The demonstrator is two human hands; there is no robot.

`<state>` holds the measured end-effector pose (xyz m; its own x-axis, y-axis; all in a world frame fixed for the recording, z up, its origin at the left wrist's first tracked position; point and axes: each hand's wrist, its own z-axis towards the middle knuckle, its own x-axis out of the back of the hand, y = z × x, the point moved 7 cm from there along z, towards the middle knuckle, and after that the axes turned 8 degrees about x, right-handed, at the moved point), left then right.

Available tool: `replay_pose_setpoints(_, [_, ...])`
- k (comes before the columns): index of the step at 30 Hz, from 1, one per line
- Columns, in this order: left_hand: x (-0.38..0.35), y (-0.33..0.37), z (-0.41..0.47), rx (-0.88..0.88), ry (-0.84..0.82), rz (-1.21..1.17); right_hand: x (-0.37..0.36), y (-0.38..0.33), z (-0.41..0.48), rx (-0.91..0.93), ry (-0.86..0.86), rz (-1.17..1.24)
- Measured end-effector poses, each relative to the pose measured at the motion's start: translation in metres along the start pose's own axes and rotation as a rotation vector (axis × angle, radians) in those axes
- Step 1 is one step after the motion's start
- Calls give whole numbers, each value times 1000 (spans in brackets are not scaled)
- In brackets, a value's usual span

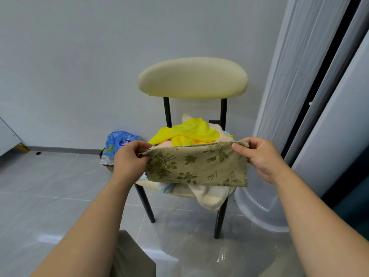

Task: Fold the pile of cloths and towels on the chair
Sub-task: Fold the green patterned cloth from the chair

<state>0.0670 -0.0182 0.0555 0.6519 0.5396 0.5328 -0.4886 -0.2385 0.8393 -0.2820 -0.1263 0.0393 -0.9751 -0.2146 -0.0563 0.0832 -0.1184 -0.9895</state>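
- At the centre of the head view, a green floral towel hangs as a wide, short band in the air, in front of the chair, whose pale backrest stands in the upper middle of the frame.
- Left hand pinches the upper left corner of this towel between thumb and fingers; right hand pinches the upper right corner in the same way. Both grips are pressed together on the fabric, and the top edge is stretched between them.
- Behind and below the towel, the pile lies on the chair seat: a yellow cloth is on top, and a cream towel hangs over the front edge of the seat.
- A blue packet sits left of the chair on the floor; a pale plastic tub stands at the lower right.
- My judgement: the towel seems already doubled along its length, so the step in hand is folding this one piece.
- The next move probably calls for bringing the two hands together, corner to corner, while the edges stay aligned, and then finding a free place to lay it down.
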Motion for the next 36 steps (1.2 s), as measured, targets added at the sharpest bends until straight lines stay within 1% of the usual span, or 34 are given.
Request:
replay_pose_setpoints(3, [-1,5,-3,-33,-24,2,3,-1,1,48,27,-123])
replay_pose_setpoints(5, [-2,9,-6,-75,-39,31,7,-3,2,88,29,-300])
replay_pose_setpoints(7, [-3,14,-9,-132,-42,119,9,-4,3,121,9,-524])
replay_pose_setpoints(9, [-6,17,-10,-180,-46,223,9,-6,4,156,-9,-684])
replay_pose_setpoints(11, [-10,19,-10,-211,-54,315,8,-6,4,181,-14,-766])
replay_pose_setpoints(13, [-14,16,-8,-199,-86,344,8,-7,4,203,-10,-827])
replay_pose_setpoints(16, [-18,11,-5,-181,-123,371,11,-6,6,203,5,-866])
replay_pose_setpoints(20, [-21,14,-8,-254,-143,429,12,-2,7,192,-27,-919])
replay_pose_setpoints(24, [-20,17,-9,-262,-141,380,10,-2,6,180,-39,-928])
replay_pose_setpoints(27, [-18,17,-9,-244,-141,343,8,0,5,144,-50,-856])
replay_pose_setpoints(31, [-16,18,-10,-232,-139,306,6,-2,3,154,-64,-815])
replay_pose_setpoints(34, [-16,17,-11,-227,-141,306,6,-1,2,152,-78,-850])
replay_pose_setpoints(36, [-14,15,-10,-209,-139,263,6,-2,2,153,-67,-867])
